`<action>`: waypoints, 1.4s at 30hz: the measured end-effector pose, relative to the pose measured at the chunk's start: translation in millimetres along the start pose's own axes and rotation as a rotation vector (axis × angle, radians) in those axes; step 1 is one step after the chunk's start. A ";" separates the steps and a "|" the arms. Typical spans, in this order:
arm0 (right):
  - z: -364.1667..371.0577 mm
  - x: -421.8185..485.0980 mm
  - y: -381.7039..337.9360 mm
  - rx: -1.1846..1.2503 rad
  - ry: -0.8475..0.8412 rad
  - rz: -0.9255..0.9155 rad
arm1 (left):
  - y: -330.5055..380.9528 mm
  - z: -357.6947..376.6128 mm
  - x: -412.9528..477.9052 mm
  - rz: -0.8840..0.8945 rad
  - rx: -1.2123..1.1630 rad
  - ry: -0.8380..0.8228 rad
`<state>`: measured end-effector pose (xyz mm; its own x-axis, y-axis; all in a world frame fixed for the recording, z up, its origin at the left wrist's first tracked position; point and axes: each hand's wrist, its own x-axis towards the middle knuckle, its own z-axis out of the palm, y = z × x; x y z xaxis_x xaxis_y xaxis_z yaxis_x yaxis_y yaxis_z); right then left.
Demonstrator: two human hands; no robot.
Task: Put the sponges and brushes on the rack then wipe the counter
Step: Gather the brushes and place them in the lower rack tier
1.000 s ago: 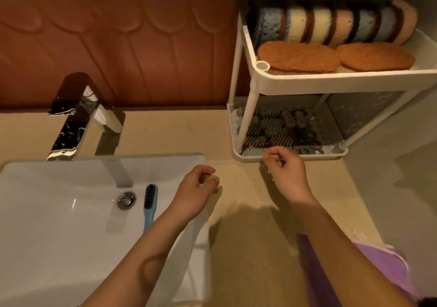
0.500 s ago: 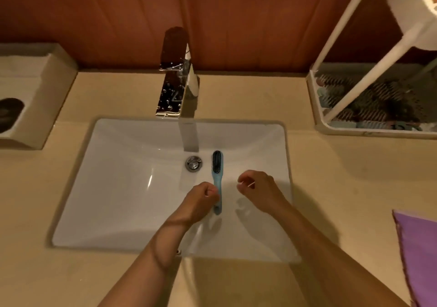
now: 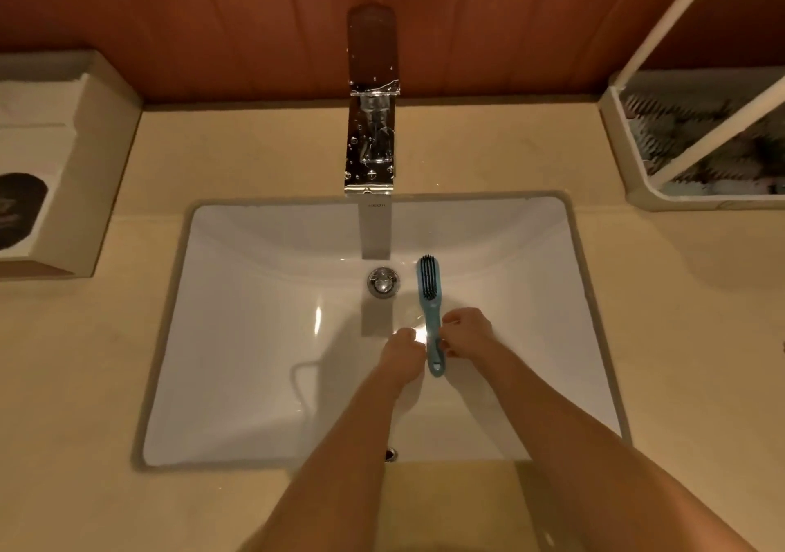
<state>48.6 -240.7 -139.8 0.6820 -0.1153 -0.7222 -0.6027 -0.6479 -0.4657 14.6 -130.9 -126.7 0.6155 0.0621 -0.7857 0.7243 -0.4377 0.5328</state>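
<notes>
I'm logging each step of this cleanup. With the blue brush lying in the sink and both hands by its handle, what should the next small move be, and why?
Probably pinch the handle with the right hand and lift the blue brush out of the sink. It lies flat beside the drain, the hand is at its handle, and the rack stands to the right.

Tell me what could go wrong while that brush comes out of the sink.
The brush lies in the glossy sink with the right hand only at the thin handle's edge; it may slip and slide toward the drain.
The faucet carries droplets, so the brush is likely wet and could drip across the counter on its way to the rack.
</notes>
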 end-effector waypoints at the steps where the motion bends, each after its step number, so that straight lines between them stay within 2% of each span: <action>1: 3.1 0.1 1.0 0.020 0.005 0.015 | -0.3 -1.0 0.2 0.012 0.006 -0.022; 6: 10.3 -11.8 -0.3 0.061 -0.018 0.041 | -5.3 -4.8 -5.3 -0.038 -0.223 -0.133; 11: 10.7 -20.1 -0.7 0.076 -0.027 0.007 | -11.2 -14.0 -14.9 -0.068 -0.288 -0.179; 16: -5.7 -49.1 -11.5 0.556 -0.166 0.016 | -1.3 -27.4 -34.9 -0.006 -0.324 -0.165; 19: -22.9 -76.9 -18.6 0.676 -0.197 -0.070 | 11.7 -31.0 -55.6 0.088 -0.273 -0.129; 23: -55.5 -111.7 -13.9 0.779 -0.155 -0.211 | 37.4 -27.8 -88.9 0.278 -0.284 -0.102; 26: -76.3 -121.0 -13.0 0.734 -0.068 -0.278 | 56.4 -26.5 -100.2 0.363 -0.279 -0.139; 32: -121.5 -131.7 -13.5 0.607 0.161 -0.354 | 93.0 -13.1 -110.7 0.648 0.030 -0.035; 36: -149.0 -139.9 -4.6 0.632 0.283 -0.424 | 117.3 6.6 -123.2 0.771 0.209 0.074; 42: -188.0 -148.7 10.9 0.690 0.326 -0.480 | 153.3 42.5 -142.6 0.854 0.288 0.143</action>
<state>18.4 -372.2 58.6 0.9448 -0.2242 -0.2389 -0.2657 -0.0977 -0.9591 24.6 -244.9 53.6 0.9534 -0.2834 -0.1035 -0.0891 -0.5919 0.8011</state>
